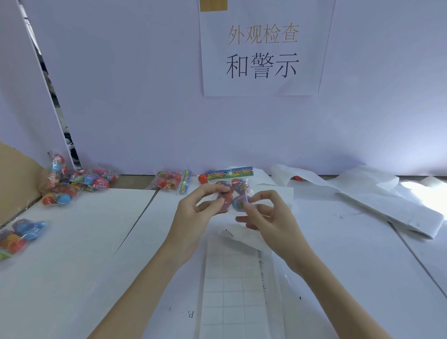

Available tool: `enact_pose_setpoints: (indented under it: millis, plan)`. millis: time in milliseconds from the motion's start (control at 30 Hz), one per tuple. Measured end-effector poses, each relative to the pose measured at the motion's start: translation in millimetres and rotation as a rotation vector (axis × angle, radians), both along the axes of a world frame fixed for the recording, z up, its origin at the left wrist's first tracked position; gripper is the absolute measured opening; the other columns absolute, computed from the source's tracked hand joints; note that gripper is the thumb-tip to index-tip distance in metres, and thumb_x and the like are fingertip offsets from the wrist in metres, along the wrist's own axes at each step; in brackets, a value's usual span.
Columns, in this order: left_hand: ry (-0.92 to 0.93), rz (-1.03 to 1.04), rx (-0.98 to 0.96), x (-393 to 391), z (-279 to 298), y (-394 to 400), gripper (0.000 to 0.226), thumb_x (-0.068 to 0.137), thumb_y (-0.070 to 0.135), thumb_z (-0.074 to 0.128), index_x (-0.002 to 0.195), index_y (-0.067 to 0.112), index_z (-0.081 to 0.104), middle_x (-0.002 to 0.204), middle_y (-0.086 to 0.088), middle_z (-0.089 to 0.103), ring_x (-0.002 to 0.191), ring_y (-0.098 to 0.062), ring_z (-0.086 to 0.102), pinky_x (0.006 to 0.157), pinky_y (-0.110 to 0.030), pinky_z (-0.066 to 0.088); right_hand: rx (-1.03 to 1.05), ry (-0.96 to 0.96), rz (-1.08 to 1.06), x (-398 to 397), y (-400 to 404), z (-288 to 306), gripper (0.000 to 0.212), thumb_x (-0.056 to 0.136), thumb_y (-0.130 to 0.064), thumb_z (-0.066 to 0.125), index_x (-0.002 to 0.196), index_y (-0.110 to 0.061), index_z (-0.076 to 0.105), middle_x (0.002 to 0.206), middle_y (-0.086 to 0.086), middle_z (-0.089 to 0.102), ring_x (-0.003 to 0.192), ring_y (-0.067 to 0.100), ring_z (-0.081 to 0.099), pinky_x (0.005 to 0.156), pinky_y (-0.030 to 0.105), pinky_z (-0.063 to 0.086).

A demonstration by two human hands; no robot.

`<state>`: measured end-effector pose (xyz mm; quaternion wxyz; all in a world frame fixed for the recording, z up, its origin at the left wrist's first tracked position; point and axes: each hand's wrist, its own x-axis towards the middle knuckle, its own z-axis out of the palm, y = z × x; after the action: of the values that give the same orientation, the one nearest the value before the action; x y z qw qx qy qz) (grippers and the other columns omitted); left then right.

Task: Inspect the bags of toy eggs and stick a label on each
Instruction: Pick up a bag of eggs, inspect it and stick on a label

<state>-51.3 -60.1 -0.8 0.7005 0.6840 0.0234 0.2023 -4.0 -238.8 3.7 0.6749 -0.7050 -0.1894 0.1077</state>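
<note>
Both hands (237,213) and forearms are bare, without sleeves.

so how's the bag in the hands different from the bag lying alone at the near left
The held bag is lifted off the table, gripped by the left hand and right hand; the near-left bag lies flat, untouched. The held bag's colourful header card points away, at the top; the near-left bag's header points toward the viewer. Both are clear bags of coloured toy eggs.

A paper sign (263,47) with Chinese characters hung on the white partition (144,90), a strip of tan tape (213,4) at its top left corner. Below the sign, crumpled white paper (368,194) lay to the right; brown cardboard (9,172) stood far left.
</note>
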Motion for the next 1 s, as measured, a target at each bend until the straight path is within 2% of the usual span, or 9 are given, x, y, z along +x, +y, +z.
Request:
enact_pose_setpoints:
  millis: [67,200,333,400,667,800,900,933,1000]
  plan:
    - [-0.011,-0.013,0.000,-0.7,1.1,-1.0,0.028,0.099,0.003,0.066,0.114,0.025,0.076,0.119,0.006,0.075,0.106,-0.025,0.075,0.095,-0.033,0.059,0.038,-0.009,-0.039,1.8,-0.7,-2.0,0.014,0.104,-0.017,0.063,0.109,-0.009,0.052,0.097,0.007,0.081,0.089,0.021,0.079,0.093,0.044,0.060]
    - [-0.019,-0.010,-0.092,-0.9,0.8,-2.5,0.030,0.097,0.008,0.072,0.120,0.027,0.068,0.119,0.002,0.075,0.100,-0.030,0.077,0.089,-0.028,0.059,0.075,-0.039,-0.059,3.6,-1.7,-2.8,0.017,0.104,-0.019,0.062,0.118,-0.018,0.051,0.094,0.002,0.082,0.087,0.020,0.080,0.084,0.029,0.062]
    - [-0.001,-0.026,-0.056,-0.7,0.7,-1.8,0.022,0.100,0.009,0.068,0.115,0.025,0.068,0.119,0.002,0.075,0.104,-0.022,0.075,0.095,-0.035,0.059,0.037,-0.091,-0.061,5.7,-1.3,-6.4,0.012,0.104,-0.017,0.063,0.106,-0.013,0.052,0.090,0.001,0.082,0.082,0.019,0.080,0.081,0.030,0.062]
    - [0.014,-0.085,0.003,-1.0,0.7,-3.0,0.015,0.102,0.013,0.065,0.113,0.020,0.071,0.119,-0.001,0.074,0.108,-0.019,0.071,0.094,-0.032,0.058,0.003,-0.134,-0.056,6.5,-2.4,-8.1,0.011,0.104,-0.016,0.063,0.101,-0.014,0.052,0.087,-0.001,0.081,0.081,0.017,0.080,0.079,0.026,0.061]
    - [0.067,-0.058,0.042,-0.4,-1.2,-4.3,0.011,0.099,0.009,0.069,0.102,0.016,0.077,0.110,-0.001,0.077,0.091,-0.015,0.070,0.078,-0.024,0.057,-0.025,-0.204,0.008,8.6,-1.5,-11.6,0.011,0.106,-0.016,0.058,0.098,-0.024,0.055,0.085,-0.001,0.080,0.080,0.017,0.079,0.076,0.025,0.061]
    - [0.062,-0.019,0.074,0.3,-3.0,-1.3,0.016,0.102,0.008,0.063,0.101,0.017,0.076,0.108,-0.001,0.075,0.091,-0.020,0.070,0.078,-0.023,0.056,-0.151,-0.264,0.083,8.1,-2.8,-11.7,0.024,0.106,-0.023,0.058,0.122,-0.038,0.050,0.097,-0.005,0.080,0.094,0.010,0.076,0.088,0.030,0.057]
    - [0.049,0.017,0.150,1.1,-3.6,2.3,0.025,0.105,0.003,0.056,0.099,0.016,0.076,0.114,0.004,0.074,0.097,-0.015,0.070,0.080,-0.023,0.056,-0.386,-0.229,0.238,8.2,-9.4,-12.0,0.076,0.087,-0.048,0.079,0.143,-0.049,0.028,0.127,-0.012,0.071,0.124,0.001,0.062,0.105,0.026,0.047]
    - [0.048,0.029,0.165,1.1,-3.5,3.1,0.028,0.105,0.002,0.054,0.099,0.016,0.077,0.113,0.006,0.074,0.098,-0.013,0.070,0.081,-0.023,0.056,-0.477,-0.254,0.267,7.7,-10.8,-12.6,0.083,0.084,-0.048,0.082,0.144,-0.048,0.024,0.134,-0.014,0.066,0.130,0.000,0.056,0.108,0.024,0.043]
    - [0.061,0.066,0.191,1.7,-3.8,3.7,0.032,0.105,0.001,0.053,0.096,0.019,0.078,0.111,0.006,0.075,0.099,-0.017,0.068,0.086,-0.027,0.057,-0.556,-0.332,0.242,9.1,-12.3,-12.7,0.068,0.089,-0.035,0.079,0.136,-0.038,0.029,0.138,-0.014,0.064,0.131,0.002,0.055,0.103,0.023,0.045]
